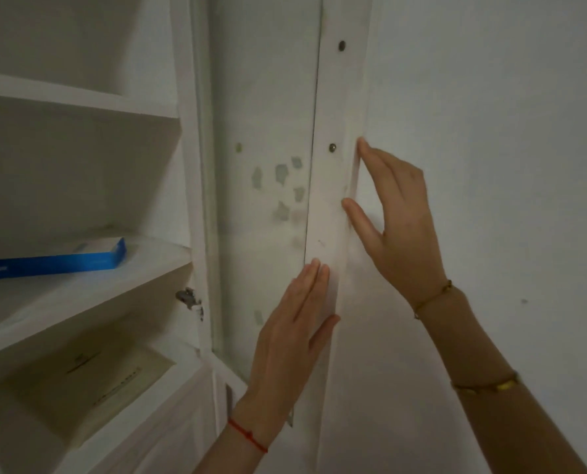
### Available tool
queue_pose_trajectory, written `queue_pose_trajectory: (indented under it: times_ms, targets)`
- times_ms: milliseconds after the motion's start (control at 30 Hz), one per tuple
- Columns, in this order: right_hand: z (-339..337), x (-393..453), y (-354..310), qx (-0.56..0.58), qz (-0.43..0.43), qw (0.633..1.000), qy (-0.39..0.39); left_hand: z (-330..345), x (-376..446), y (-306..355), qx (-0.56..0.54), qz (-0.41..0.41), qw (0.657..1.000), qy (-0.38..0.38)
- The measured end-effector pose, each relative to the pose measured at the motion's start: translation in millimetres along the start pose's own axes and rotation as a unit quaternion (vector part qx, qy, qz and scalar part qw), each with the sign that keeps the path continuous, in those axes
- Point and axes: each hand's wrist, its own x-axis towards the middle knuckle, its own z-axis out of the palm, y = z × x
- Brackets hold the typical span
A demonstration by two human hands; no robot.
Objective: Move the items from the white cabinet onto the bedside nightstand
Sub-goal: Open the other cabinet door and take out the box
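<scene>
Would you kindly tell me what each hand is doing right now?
Left hand: open, flat against the cabinet door.
Right hand: open, fingers on the door's edge, holding nothing.

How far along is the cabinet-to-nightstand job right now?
Done: the white cabinet door stands open. In hand: nothing; the left hand and right hand rest on the door's edge. Left: the flat blue box and the pale paper sheet remain shelved.

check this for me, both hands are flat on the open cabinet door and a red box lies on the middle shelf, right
Not quite: the flat cardboard box on the middle white shelf is blue, not red, as the head view shows. The rest holds: the left hand and right hand both rest open on the white cabinet door, which stands swung open; neither hand has a grip on any item.
</scene>
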Motion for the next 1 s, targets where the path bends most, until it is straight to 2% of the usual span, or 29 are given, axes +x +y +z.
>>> queue_pose_trajectory:
  times_ms: [300, 533, 700, 800, 933, 1000]
  targets:
    - [14, -2, 52, -0.063, 0.036, 0.997, -0.037, 60, 20, -5, 0.003, 0.013, 1.0, -0.005]
    - [24, -1, 71, -0.054, 0.052, 0.997, -0.034, 85, 30, -11, 0.007, -0.001, 1.0, -0.025]
    - [23, -1, 67, -0.056, 0.068, 0.996, -0.031, 78, 29, -14, 0.006, 0.018, 0.999, -0.034]
    - [22, -4, 59, -0.054, 0.086, 0.995, 0.003, 65, 27, -18, -0.009, 0.022, 0.999, -0.026]
    - [20, -12, 37, -0.036, 0.096, 0.993, 0.06, 32, 17, -35, -0.003, -0.013, 1.0, 0.021]
    - [25, -18, 21, 0.006, 0.096, 0.994, 0.053, 9, 12, -47, 0.006, -0.042, 0.999, 0.025]
